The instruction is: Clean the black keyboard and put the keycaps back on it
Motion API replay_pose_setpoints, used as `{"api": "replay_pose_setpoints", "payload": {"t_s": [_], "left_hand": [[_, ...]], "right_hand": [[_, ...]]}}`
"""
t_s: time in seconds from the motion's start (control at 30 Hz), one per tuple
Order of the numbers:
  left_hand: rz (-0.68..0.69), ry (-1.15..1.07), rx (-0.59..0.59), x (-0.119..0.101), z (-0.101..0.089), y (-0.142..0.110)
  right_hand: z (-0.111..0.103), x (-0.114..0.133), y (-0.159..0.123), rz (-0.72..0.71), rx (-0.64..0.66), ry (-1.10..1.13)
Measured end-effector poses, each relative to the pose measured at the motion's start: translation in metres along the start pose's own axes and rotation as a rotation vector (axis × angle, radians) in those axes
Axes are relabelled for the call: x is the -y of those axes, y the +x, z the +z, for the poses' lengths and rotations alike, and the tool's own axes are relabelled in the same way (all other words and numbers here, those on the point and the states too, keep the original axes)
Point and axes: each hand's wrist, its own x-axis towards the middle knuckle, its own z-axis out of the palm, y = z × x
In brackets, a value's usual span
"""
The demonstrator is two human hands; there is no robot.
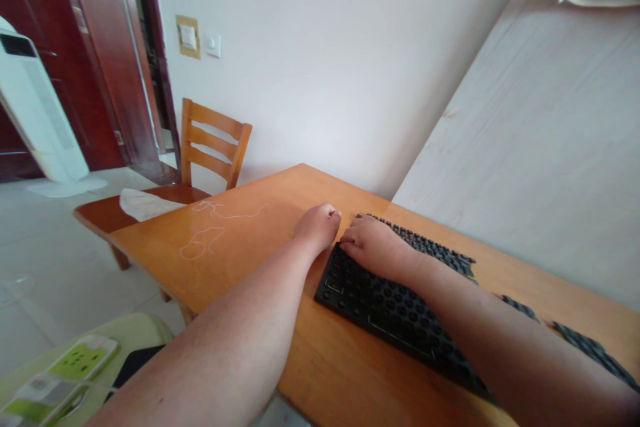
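A black keyboard (395,320) lies at a slant on the wooden table, with many of its key positions showing bare, capless switches. Loose black keycaps (440,250) are lined up in rows just behind it. My right hand (375,245) is over the keyboard's far left corner, fingers curled down and thumb bent in; whatever is between them is hidden. Just left of that corner, my left hand (319,225) rests close to the tabletop with its fingers curled closed. Its palm faces away, so what it holds, if anything, cannot be seen.
More dark keycaps (590,347) extend rightward along the wooden table (240,267). A wooden chair (213,140) stands beyond the left edge. At lower left, a power strip (75,363) lies on a pale green stool (145,327). Walls border the table's far side.
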Motion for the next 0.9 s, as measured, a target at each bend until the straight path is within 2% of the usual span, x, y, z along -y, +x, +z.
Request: {"api": "replay_pose_setpoints", "payload": {"t_s": [0.2,0.33,0.6,0.9], "left_hand": [[-0.005,0.006,0.008,-0.001,0.000,-0.001],[-0.016,0.001,0.011,-0.002,0.000,-0.002],[0.002,0.014,0.008,-0.001,0.000,-0.001],[0.004,0.020,0.004,0.001,0.002,0.000]], "right_hand": [[0.003,-0.013,0.004,-0.020,0.012,0.188],[0.004,-0.015,0.005,-0.036,-0.010,0.229],[0.004,-0.011,0.005,-0.001,0.022,0.127],[-0.003,0.005,0.000,0.023,-0.006,-0.038]]}}
